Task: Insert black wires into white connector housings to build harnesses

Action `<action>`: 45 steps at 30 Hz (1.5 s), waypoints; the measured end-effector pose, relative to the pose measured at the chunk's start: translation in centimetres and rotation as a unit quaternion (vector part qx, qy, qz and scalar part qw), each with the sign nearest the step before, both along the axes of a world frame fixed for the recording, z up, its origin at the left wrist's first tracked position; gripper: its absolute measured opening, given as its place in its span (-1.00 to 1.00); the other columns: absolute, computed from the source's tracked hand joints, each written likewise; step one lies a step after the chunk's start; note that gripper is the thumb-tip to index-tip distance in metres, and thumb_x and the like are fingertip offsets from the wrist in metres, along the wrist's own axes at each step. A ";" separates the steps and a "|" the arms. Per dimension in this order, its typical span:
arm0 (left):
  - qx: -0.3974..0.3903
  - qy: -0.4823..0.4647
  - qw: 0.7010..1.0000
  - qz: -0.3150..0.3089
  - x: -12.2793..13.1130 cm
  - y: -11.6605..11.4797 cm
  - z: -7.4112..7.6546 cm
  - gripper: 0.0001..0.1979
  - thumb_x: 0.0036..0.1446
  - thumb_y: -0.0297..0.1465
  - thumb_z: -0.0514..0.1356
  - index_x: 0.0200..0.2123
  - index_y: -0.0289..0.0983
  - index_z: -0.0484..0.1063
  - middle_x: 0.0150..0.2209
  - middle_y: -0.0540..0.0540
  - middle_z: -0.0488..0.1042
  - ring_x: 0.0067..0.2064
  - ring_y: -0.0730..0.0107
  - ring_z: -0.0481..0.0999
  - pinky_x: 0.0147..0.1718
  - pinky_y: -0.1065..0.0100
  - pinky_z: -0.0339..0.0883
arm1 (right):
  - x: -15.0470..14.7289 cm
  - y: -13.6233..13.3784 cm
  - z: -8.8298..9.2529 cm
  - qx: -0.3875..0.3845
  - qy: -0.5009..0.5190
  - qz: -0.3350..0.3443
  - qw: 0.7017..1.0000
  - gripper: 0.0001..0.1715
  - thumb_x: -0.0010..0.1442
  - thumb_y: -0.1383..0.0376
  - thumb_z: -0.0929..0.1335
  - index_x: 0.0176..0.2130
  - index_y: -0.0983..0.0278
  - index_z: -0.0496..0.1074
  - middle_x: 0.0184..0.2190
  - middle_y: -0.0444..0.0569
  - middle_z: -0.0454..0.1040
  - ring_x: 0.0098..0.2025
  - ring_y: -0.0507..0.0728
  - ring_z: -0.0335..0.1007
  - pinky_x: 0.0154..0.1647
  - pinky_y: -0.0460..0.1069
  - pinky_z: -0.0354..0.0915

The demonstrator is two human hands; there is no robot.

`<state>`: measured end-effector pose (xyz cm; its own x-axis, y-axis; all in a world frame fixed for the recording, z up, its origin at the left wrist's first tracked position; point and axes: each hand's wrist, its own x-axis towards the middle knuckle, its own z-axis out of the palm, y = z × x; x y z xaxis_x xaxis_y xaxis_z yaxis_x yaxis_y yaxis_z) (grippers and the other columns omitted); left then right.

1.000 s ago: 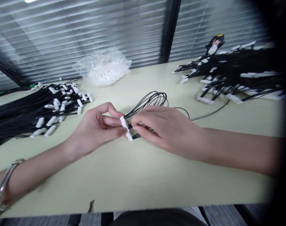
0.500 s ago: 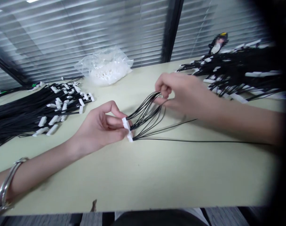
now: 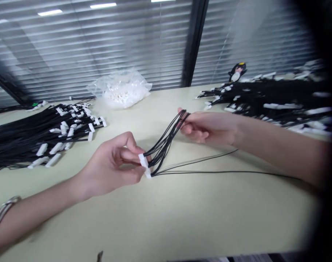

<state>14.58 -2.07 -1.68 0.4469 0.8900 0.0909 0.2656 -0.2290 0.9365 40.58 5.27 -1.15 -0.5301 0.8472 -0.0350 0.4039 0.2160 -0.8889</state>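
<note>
My left hand (image 3: 117, 163) pinches a white plastic connector (image 3: 145, 165) between thumb and fingers, above the table. Several thin black wires (image 3: 166, 142) run from the connector up to the right. My right hand (image 3: 197, 125) is closed on the upper part of this bundle, palm turned partly up. Two wires stay outside its grasp and stretch away to the right, passing below the right wrist. Where the bundle goes behind the right hand is hidden.
Black cables with white connectors (image 3: 70, 133) lie piled at the left. Another cable pile (image 3: 277, 96) is at the right, with a small penguin figure (image 3: 237, 72) behind. A clear plastic bag (image 3: 122, 89) of small white pieces rests near the window blinds.
My right hand has turned, palm more upward, and gathered more of the wires into one tight bundle. My left hand still holds the connector. The view has tilted up slightly.
</note>
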 end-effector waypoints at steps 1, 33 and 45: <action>-0.008 0.001 1.000 0.000 0.0 0.0 0.0 -0.73 -0.02 -0.51 0.28 -0.43 -0.19 0.19 -0.43 0.02 0.61 -0.34 0.31 0.62 -0.25 0.32 0.47 | -0.3 0.2 -0.3 -0.013 0.004 0.004 1.000 -0.73 0.24 0.32 0.12 -0.45 0.34 0.23 -0.58 -0.15 0.25 -0.65 -0.14 -0.02 -0.67 -0.20 0.01; -0.088 -0.098 0.991 0.021 -0.1 0.8 -0.1 -0.72 -0.07 -0.49 0.27 -0.42 -0.20 0.16 -0.43 -0.01 0.59 -0.39 0.33 0.57 -0.27 0.27 0.35 | 2.1 -4.2 6.1 -0.047 0.218 0.206 0.953 -0.68 0.12 0.30 0.38 -0.09 0.06 0.41 -0.13 -0.13 0.49 0.01 0.07 0.38 0.03 0.06 0.28; -0.112 -0.091 0.990 0.007 -0.3 0.7 0.5 -0.73 0.00 -0.58 0.23 -0.40 -0.21 0.16 -0.46 0.00 0.62 -0.27 0.37 0.58 -0.08 0.23 0.29 | 3.3 -0.5 7.2 0.126 0.394 -0.150 0.898 -0.91 0.20 0.30 0.29 -0.33 0.24 0.39 -0.38 -0.08 0.33 -0.27 -0.02 0.28 -0.11 -0.05 0.26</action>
<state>14.25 -1.41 -1.19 0.4291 0.9027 -0.0317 0.0896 -0.0076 0.9959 43.87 4.77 6.07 -0.0517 0.8848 0.4630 -0.2563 0.4363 -0.8625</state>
